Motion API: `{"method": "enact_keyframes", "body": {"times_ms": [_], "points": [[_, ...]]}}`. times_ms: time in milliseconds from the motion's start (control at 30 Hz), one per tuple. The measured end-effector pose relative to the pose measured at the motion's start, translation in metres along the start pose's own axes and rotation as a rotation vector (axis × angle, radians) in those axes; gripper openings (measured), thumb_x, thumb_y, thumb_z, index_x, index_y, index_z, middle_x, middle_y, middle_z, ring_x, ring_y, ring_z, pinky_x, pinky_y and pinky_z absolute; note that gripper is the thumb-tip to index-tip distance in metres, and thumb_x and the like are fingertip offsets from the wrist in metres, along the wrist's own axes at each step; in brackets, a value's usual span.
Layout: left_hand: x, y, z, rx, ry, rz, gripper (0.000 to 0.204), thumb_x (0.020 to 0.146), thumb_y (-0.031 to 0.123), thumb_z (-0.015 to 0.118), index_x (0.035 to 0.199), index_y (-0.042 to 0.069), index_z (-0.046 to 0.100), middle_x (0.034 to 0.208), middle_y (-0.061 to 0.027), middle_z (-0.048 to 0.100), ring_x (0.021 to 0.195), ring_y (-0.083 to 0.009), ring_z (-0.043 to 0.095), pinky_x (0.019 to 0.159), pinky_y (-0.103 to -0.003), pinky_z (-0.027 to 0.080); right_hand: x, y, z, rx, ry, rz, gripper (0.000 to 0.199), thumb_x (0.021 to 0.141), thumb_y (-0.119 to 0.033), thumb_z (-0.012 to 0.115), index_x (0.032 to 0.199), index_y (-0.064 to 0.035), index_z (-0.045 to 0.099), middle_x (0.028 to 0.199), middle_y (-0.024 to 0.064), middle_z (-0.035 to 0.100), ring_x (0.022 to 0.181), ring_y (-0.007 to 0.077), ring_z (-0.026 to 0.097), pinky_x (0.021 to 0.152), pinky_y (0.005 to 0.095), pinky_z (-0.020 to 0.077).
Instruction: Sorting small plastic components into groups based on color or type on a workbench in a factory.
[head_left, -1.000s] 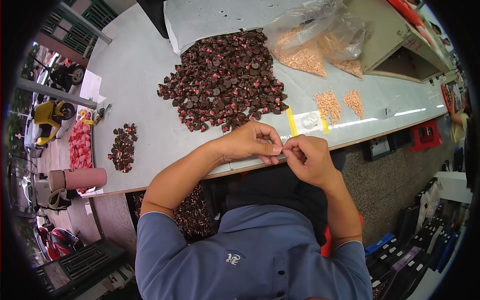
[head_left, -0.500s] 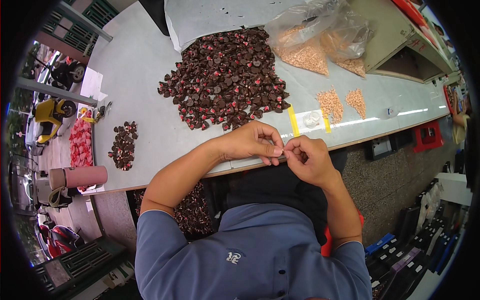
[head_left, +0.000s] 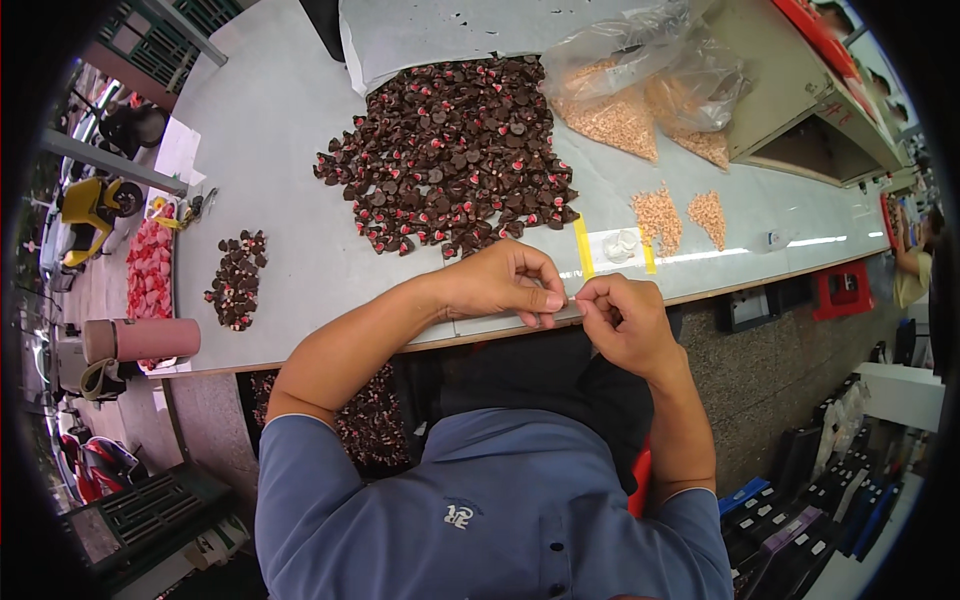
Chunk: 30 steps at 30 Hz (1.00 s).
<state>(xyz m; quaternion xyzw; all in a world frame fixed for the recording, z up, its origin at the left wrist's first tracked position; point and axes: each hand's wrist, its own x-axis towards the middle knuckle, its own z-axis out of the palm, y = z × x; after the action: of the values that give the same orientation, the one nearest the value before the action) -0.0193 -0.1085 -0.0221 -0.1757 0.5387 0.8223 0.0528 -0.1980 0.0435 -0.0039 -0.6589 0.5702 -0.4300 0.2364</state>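
Observation:
At the table's front edge my left hand [head_left: 508, 282] is closed, thumb pressed against the fingers. Whatever it pinches is too small to make out. Close beside it my right hand [head_left: 630, 318] is also closed in a pinch, with a tiny pale bit near its fingertips. A narrow gap separates the two sets of fingertips. Just beyond my hands lies a wide heap of small dark brown pieces [head_left: 455, 150], many with red-pink spots. A small round clear dish [head_left: 618, 245] sits between two yellow tape strips [head_left: 584, 246], past my right hand.
Two small piles of beige bits [head_left: 657, 218] lie right of the dish, below clear plastic bags [head_left: 608, 118] of similar bits. A smaller dark pile [head_left: 238, 280], a pink bottle [head_left: 155, 340] and red-pink pieces [head_left: 150, 270] are at left. A metal box [head_left: 815, 130] stands back right.
My right hand has shifted slightly right, so the fingertips of the two hands are a little farther apart. My left hand keeps nearly the same pose. The whole view has tilted slightly.

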Motion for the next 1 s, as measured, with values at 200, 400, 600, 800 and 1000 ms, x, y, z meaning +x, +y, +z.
{"method": "enact_keyframes", "body": {"times_ms": [200, 400, 600, 800, 1000], "points": [[-0.002, -0.006, -0.005, -0.037, 0.039, 0.039, 0.025, 0.087, 0.009, 0.072, 0.108, -0.005, 0.065, 0.107, -0.0122, 0.068, 0.087, -0.0181, 0.071, 0.068, -0.025, 0.056, 0.015, -0.006, -0.037, -0.280, -0.034, -0.023, 0.011, 0.081, 0.004, 0.067, 0.089, -0.0010, 0.062, 0.058, 0.0047, 0.058, 0.046, 0.0124, 0.055, 0.045, 0.0263, 0.0405], [-0.002, -0.003, -0.004, -0.047, 0.051, 0.040, 0.028, 0.087, 0.007, 0.072, 0.111, -0.005, 0.064, 0.109, -0.0120, 0.068, 0.090, -0.0177, 0.070, 0.070, -0.025, 0.056, 0.033, -0.003, -0.062, -0.702, -0.066, -0.072, 0.011, 0.080, -0.003, 0.068, 0.085, -0.0056, 0.059, 0.057, 0.0090, 0.060, 0.051, 0.0270, 0.061, 0.048, 0.0359, 0.0462], [-0.002, 0.001, -0.003, -0.022, 0.111, 0.021, 0.028, 0.086, 0.007, 0.073, 0.110, -0.004, 0.065, 0.107, -0.0133, 0.069, 0.088, -0.0166, 0.070, 0.071, -0.025, 0.056, 0.039, 0.006, -0.061, -0.827, -0.142, -0.077, 0.008, 0.083, -0.006, 0.066, 0.085, -0.0064, 0.059, 0.062, 0.0111, 0.062, 0.053, 0.0295, 0.061, 0.051, 0.0396, 0.0462], [-0.001, -0.003, -0.004, -0.040, 0.100, 0.054, 0.028, 0.087, 0.006, 0.072, 0.112, -0.004, 0.067, 0.108, -0.0140, 0.070, 0.088, -0.0169, 0.070, 0.072, -0.025, 0.055, 0.039, 0.008, -0.058, -0.857, -0.158, -0.071, 0.008, 0.084, -0.007, 0.065, 0.084, -0.0063, 0.057, 0.063, 0.0116, 0.062, 0.053, 0.0313, 0.060, 0.052, 0.0410, 0.0459], [-0.002, -0.001, -0.005, -0.073, 0.100, 0.081, 0.029, 0.089, 0.008, 0.070, 0.116, -0.003, 0.066, 0.108, -0.0145, 0.070, 0.090, -0.0186, 0.070, 0.075, -0.027, 0.056, 0.035, -0.002, -0.054, -0.733, -0.094, -0.093, 0.008, 0.082, -0.002, 0.067, 0.085, -0.0052, 0.060, 0.059, 0.0101, 0.060, 0.049, 0.0252, 0.061, 0.047, 0.0351, 0.0449]]}}
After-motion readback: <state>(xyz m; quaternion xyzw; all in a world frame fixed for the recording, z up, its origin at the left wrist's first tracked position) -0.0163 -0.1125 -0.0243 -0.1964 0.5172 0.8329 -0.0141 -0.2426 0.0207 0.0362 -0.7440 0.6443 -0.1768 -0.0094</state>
